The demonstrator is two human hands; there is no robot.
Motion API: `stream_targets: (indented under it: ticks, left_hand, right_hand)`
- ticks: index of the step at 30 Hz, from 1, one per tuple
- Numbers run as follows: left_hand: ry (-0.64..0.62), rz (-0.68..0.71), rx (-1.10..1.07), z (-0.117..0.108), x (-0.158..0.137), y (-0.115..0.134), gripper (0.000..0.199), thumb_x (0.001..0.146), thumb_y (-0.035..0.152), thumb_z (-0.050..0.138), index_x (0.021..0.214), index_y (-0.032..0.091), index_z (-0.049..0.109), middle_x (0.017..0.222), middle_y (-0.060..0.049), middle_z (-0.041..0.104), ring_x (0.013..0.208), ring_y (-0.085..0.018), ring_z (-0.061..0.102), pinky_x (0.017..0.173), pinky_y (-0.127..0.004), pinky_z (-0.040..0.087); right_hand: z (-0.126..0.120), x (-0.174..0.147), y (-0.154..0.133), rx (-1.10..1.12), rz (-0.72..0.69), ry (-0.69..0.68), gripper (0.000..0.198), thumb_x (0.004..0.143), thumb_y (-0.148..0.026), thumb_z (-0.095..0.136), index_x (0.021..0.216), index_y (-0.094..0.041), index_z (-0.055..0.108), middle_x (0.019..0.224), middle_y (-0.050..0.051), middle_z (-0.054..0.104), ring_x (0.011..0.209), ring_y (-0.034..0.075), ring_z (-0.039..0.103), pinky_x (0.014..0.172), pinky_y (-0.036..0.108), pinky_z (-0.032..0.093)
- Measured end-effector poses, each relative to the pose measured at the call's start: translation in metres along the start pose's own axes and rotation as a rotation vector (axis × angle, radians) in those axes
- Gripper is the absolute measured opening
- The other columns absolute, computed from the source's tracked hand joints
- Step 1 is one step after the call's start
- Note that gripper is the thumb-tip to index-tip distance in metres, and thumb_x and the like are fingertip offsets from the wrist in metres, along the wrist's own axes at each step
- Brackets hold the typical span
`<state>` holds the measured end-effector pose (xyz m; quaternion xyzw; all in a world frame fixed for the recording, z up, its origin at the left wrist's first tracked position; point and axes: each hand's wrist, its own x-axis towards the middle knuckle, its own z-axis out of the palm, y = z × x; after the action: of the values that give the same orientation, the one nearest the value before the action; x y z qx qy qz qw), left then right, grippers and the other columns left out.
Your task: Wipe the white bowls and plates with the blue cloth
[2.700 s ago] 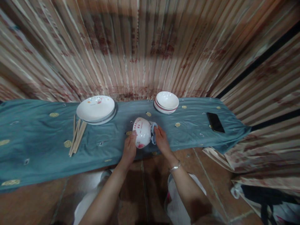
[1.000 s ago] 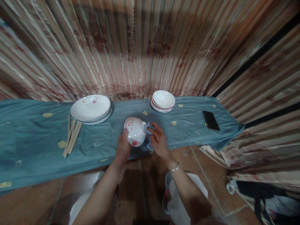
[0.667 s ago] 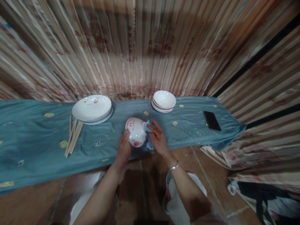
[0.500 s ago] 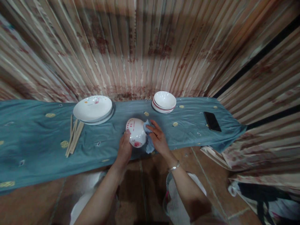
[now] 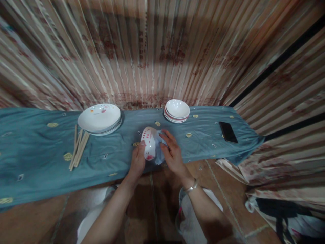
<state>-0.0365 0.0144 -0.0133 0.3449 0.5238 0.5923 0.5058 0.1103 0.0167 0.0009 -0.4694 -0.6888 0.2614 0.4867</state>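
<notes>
A white bowl (image 5: pixel 149 144) with red characters and a pink flower is tipped on its side over the near part of the table. My left hand (image 5: pixel 138 156) grips its rim from the left, thumb on the outside. In my right hand (image 5: pixel 172 149) is a light blue cloth (image 5: pixel 159 149), pressed against the right side of the bowl. The fingers are curled over the cloth, which hides that part of the bowl. A silver bracelet (image 5: pixel 192 185) circles my right wrist.
Stacked plates (image 5: pixel 99 118) stand at the back left, beside several chopsticks (image 5: pixel 79 149). Stacked bowls (image 5: pixel 177 110) are at the back centre. A black phone (image 5: pixel 228 132) lies to the right on the teal tablecloth (image 5: pixel 38 145). Pleated curtains (image 5: pixel 162 51) hang behind.
The bowl has turned and shifted slightly right, showing less of its outer side. The cloth has spread over more of its right side, with my right hand still against it.
</notes>
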Motion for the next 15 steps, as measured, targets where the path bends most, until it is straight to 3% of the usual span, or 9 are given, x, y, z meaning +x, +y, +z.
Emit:
stream_targets:
  ticks: [3, 7, 11, 15]
  left_hand:
    - [-0.052, 0.013, 0.067, 0.004, -0.005, 0.008, 0.047, 0.077, 0.062, 0.064, 0.074, 0.015, 0.069, 0.069, -0.005, 0.067, 0.063, -0.019, 0.056, 0.064, -0.030, 0.044]
    - [-0.151, 0.038, 0.107, 0.008, -0.012, 0.014, 0.043, 0.076, 0.060, 0.066, 0.072, 0.018, 0.068, 0.066, -0.003, 0.064, 0.061, -0.018, 0.053, 0.061, -0.030, 0.044]
    - [-0.241, 0.070, 0.133, 0.009, -0.018, 0.017, 0.041, 0.074, 0.061, 0.067, 0.067, 0.020, 0.067, 0.063, -0.002, 0.063, 0.060, -0.019, 0.052, 0.058, -0.029, 0.044]
    - [-0.271, 0.068, 0.119, 0.010, -0.022, 0.018, 0.032, 0.073, 0.052, 0.070, 0.070, 0.020, 0.070, 0.067, -0.005, 0.066, 0.064, -0.021, 0.054, 0.063, -0.030, 0.045]
  right_hand:
    - [0.005, -0.003, -0.010, -0.173, -0.125, -0.093, 0.045, 0.098, -0.028, 0.043, 0.142, -0.029, 0.051, 0.152, 0.005, 0.047, 0.145, 0.022, 0.035, 0.120, 0.048, 0.026]
    - [0.006, 0.002, -0.014, -0.224, -0.186, -0.140, 0.046, 0.100, -0.030, 0.039, 0.146, -0.028, 0.045, 0.152, 0.006, 0.047, 0.147, 0.020, 0.033, 0.120, 0.046, 0.025]
    - [-0.001, 0.016, -0.007, -0.119, -0.144, -0.107, 0.042, 0.100, -0.031, 0.040, 0.140, -0.025, 0.054, 0.146, 0.007, 0.054, 0.141, 0.020, 0.042, 0.119, 0.043, 0.029]
    - [-0.009, 0.033, 0.007, 0.101, 0.012, -0.092, 0.038, 0.097, -0.037, 0.044, 0.127, -0.026, 0.064, 0.136, 0.003, 0.063, 0.129, 0.020, 0.055, 0.113, 0.037, 0.038]
